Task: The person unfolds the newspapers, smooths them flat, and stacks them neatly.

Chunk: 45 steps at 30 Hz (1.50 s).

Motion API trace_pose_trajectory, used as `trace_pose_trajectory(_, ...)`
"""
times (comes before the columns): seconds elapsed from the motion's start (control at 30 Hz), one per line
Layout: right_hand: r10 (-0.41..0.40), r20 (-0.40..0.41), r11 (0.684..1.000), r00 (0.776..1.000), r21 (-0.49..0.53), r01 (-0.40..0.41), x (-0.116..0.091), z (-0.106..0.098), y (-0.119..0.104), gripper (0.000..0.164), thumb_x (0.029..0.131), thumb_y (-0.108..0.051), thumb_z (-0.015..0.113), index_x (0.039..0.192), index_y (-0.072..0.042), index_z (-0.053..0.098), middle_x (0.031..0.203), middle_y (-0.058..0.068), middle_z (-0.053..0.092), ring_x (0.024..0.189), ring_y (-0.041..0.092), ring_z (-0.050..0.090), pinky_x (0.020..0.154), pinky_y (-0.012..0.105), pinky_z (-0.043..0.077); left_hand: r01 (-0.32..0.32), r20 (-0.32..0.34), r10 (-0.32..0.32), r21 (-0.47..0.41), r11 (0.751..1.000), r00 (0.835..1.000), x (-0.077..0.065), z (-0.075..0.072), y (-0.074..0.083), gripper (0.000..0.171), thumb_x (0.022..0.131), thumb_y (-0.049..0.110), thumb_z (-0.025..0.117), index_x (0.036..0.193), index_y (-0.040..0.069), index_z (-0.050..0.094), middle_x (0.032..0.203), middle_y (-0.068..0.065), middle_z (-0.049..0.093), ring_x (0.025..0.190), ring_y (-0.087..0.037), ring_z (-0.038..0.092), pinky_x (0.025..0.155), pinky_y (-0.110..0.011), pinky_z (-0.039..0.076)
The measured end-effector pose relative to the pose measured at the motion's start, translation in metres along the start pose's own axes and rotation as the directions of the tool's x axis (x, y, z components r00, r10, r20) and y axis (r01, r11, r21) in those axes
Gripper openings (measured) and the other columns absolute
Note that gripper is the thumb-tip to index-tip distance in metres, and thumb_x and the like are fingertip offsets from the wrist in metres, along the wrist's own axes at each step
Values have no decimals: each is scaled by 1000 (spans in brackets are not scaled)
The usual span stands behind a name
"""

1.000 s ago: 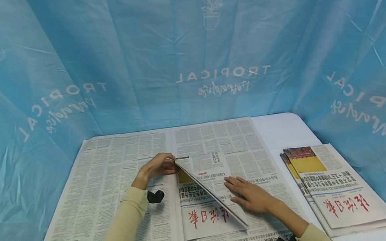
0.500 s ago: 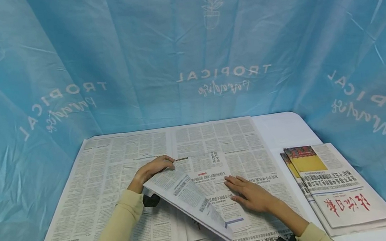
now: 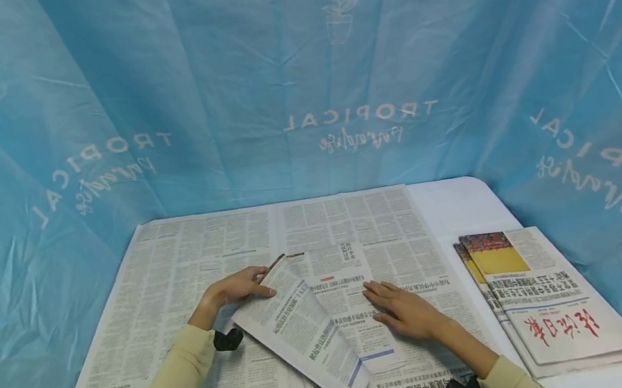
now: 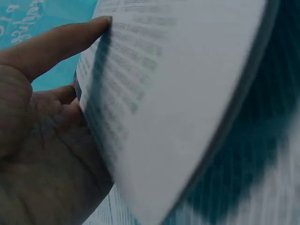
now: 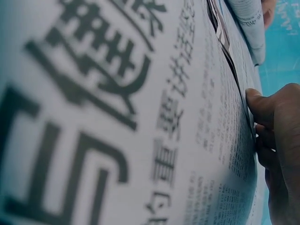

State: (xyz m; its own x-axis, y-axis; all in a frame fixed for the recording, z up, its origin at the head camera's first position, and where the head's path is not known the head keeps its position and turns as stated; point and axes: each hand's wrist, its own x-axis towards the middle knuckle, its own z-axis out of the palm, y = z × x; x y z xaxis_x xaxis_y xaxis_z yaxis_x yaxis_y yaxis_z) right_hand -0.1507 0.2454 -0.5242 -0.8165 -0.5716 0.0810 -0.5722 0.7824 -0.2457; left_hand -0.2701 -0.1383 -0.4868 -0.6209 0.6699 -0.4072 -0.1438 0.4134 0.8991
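Note:
My left hand (image 3: 236, 286) pinches the upper left edge of a folded newspaper (image 3: 305, 337), thumb on top and fingers beneath. In the left wrist view, the thumb presses the printed side of the raised newspaper (image 4: 145, 93), which curves upward. This raised part tilts left over the flat newspaper part (image 3: 344, 300) lying below it. My right hand (image 3: 404, 311) rests on the paper along the right edge of that flat part, fingers stretched out. The right wrist view has the right hand (image 5: 281, 140) with fingertips right at the paper's edge.
Large newspaper sheets (image 3: 194, 240) are spread over the white table (image 3: 447, 209). At the right lies a small stack of folded newspapers (image 3: 554, 300) with red-printed titles. A blue curtain (image 3: 297, 79) surrounds the back and sides.
The left hand has swung the newspaper's top part from its right side over to the left and moved slightly left and down. It now lies lower, facing up. The right hand has stayed in place.

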Motion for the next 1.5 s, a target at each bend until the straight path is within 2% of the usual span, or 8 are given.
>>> trace_pose_trajectory(0.17, -2, -13, 1000, 1000, -26, 1, 1, 0, 0, 57, 94, -42, 46, 141, -12, 35, 147, 5, 32, 132, 31, 34, 104, 44, 32, -12, -57, 20, 152, 988, 998, -13, -1, -6, 77, 83, 24, 68, 140, -5, 26, 119, -18, 56, 100, -31, 59, 87, -43, 45)
trace_pose_trajectory(0.3, -17, -33, 998, 999, -57, 15, 0, 1, 0, 56, 93, -40, 48, 140, -10, 38, 146, 7, 34, 131, 30, 36, 104, 43, 32, 66, -149, -26, 267, 961, 988, -28, -3, -12, 82, 81, 34, 69, 140, -5, 28, 135, -23, 41, 120, -40, 44, 96, -49, 37)
trace_pose_trajectory(0.43, -18, -45, 996, 999, -85, 14, 0, 0, -1, 56, 93, -39, 50, 139, -9, 40, 145, 8, 36, 131, 28, 37, 104, 42, 31, 118, -213, -58, 278, 953, 975, -42, -7, -14, 82, 79, 35, 71, 138, -6, 31, 142, -28, 28, 128, -46, 31, 98, -54, 32)
trace_pose_trajectory(0.73, 44, -35, 995, 998, -90, -47, -7, -6, 5, 55, 91, -34, 54, 139, -11, 40, 146, 5, 34, 130, 28, 37, 102, 44, 35, 99, -274, -19, 280, 955, 962, -58, -21, -20, 66, 79, 28, 72, 130, -5, 43, 136, -29, 32, 120, -45, 39, 91, -50, 38)
trace_pose_trajectory(0.87, 59, -30, 996, 998, -67, -60, -13, -9, 10, 54, 91, -29, 56, 138, -10, 41, 146, 6, 34, 130, 30, 38, 99, 46, 37, 87, -340, 19, 293, 952, 940, -60, -28, -24, 59, 80, 22, 72, 125, -5, 46, 112, -30, 52, 84, -32, 57, 69, -40, 46)
trace_pose_trajectory(1.0, 79, -13, 994, 997, -70, -80, -18, -11, 15, 54, 91, -29, 55, 139, -10, 38, 147, 6, 32, 131, 30, 36, 100, 45, 36, 41, -387, 57, 239, 970, 920, -59, -35, -30, 61, 83, 13, 68, 130, -9, 37, 65, -13, 53, 54, -18, 45, 53, -33, 40)
trace_pose_trajectory(1.2, 63, -50, 995, 997, -78, -67, -25, -10, 18, 55, 89, -27, 58, 138, -8, 41, 145, 8, 35, 128, 32, 39, 99, 46, 37, -18, -435, 132, 256, 967, 891, -56, -36, -32, 58, 85, 5, 63, 130, -14, 32, 61, -2, 46, 53, -12, 37, 52, -30, 34)
trace_pose_trajectory(1.5, 69, -42, 997, 997, -23, -70, -31, -12, 23, 55, 90, -30, 57, 139, -10, 40, 145, 8, 35, 129, 34, 38, 99, 48, 36, -6, -566, 246, 392, 920, 787, -47, -28, -39, 44, 81, 3, 66, 119, -8, 46, 69, -8, 54, 57, -13, 44, 56, -29, 37)
